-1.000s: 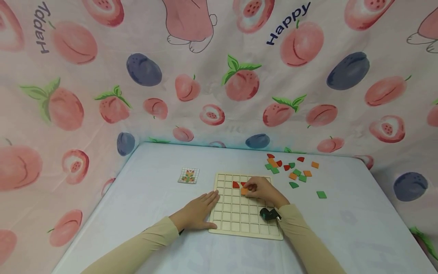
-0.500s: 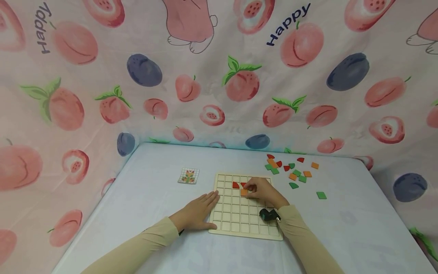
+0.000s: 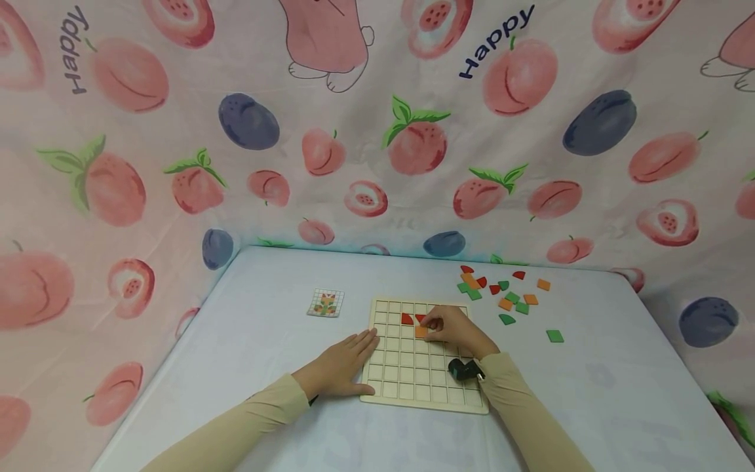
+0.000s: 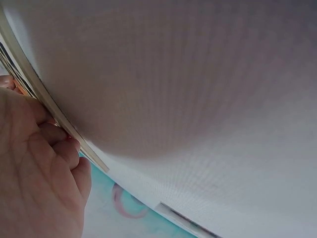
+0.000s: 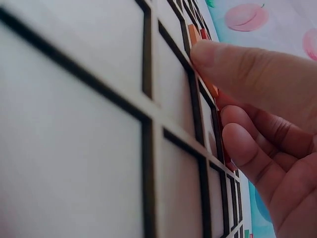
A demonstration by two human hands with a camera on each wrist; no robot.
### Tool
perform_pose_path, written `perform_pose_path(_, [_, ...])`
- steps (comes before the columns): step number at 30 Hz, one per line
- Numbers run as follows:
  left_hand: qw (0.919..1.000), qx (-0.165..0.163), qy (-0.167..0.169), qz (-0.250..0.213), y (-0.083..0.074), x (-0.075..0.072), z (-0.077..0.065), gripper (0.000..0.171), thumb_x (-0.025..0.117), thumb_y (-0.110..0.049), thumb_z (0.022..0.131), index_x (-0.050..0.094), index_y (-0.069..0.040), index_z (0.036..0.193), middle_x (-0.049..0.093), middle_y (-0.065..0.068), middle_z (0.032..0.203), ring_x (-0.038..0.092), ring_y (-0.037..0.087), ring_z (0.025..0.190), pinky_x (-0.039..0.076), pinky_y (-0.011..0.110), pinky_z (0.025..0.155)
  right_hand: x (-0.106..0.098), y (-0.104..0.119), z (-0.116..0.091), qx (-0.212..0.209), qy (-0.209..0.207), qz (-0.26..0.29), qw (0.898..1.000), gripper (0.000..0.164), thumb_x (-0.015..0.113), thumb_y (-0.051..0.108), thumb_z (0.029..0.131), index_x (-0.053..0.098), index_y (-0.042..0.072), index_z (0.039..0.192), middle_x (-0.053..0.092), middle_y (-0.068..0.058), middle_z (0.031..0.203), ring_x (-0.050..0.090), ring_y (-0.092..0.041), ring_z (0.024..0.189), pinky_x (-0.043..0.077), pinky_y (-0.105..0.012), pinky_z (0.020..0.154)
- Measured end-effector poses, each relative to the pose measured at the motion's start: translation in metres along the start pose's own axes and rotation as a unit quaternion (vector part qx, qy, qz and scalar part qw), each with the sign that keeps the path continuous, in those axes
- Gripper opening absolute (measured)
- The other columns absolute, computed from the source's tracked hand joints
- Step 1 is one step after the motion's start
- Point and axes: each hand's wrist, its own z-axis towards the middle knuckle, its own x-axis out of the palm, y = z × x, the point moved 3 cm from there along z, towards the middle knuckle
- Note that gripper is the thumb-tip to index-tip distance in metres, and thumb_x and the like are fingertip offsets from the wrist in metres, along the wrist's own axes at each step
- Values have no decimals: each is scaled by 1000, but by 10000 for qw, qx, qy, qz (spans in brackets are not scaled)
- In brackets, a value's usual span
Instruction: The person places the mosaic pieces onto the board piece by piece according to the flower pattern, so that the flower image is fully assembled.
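A pale wooden grid board (image 3: 407, 390) lies on the white table. My left hand (image 3: 337, 367) rests flat at its left edge, fingers spread and touching the rim; the left wrist view shows the left fingers (image 4: 67, 148) against that edge. My right hand (image 3: 457, 329) is over the board's upper part, pinching an orange square tile (image 3: 421, 332) at a grid cell. In the right wrist view the thumb lies on the orange tile (image 5: 194, 35), and the index fingertip is hidden. A red quarter-round tile (image 3: 407, 319) sits in a cell above left; another red tile (image 3: 419, 317) is partly covered.
Loose red, orange and green tiles (image 3: 512, 297) lie scattered at the back right, with one green tile (image 3: 554, 336) nearer. A small pattern card (image 3: 326, 303) showing a flower lies left of the board. A fruit-print cloth (image 3: 366, 131) hangs behind the table.
The orange tile looks slightly more uncovered than a second ago, as the right fingers have shifted a little. The left hand, board and loose tiles stay put.
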Motion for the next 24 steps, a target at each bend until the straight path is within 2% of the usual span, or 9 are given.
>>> perform_pose_path(11, [10000,-12,4,-94,2,3,1,95,41,-70,86,16,-4,151,12,11,159,15,22,147,23,35,118,-10,-13,-3,-437,158,931,9946,30,77,18,77,71,7,104,68,-5,92,59,-5,78,53,-21,70])
perform_pose_path(18, [9999,24,-19,-119,3,8,2,96,41,-70,86,16,-4,151,12,12,159,15,23,147,24,36,118,-26,-23,-10,-321,130,1591,9867,35,76,17,78,68,2,110,68,-14,102,64,-7,83,55,-22,75])
perform_pose_path(21, [9999,15,15,-142,3,8,3,95,40,-70,86,16,-4,151,12,11,159,15,23,147,23,35,118,-39,-28,-14,-210,18,1758,9842,35,74,12,80,66,-2,112,66,-20,107,65,-15,89,55,-22,78])
perform_pose_path(24, [9999,9,32,-133,3,6,2,95,40,-70,86,15,-4,151,12,11,159,15,22,147,23,35,118,-56,-32,-18,-77,-197,1687,9854,35,72,9,81,65,-3,112,65,-22,112,65,-23,96,53,-19,80])
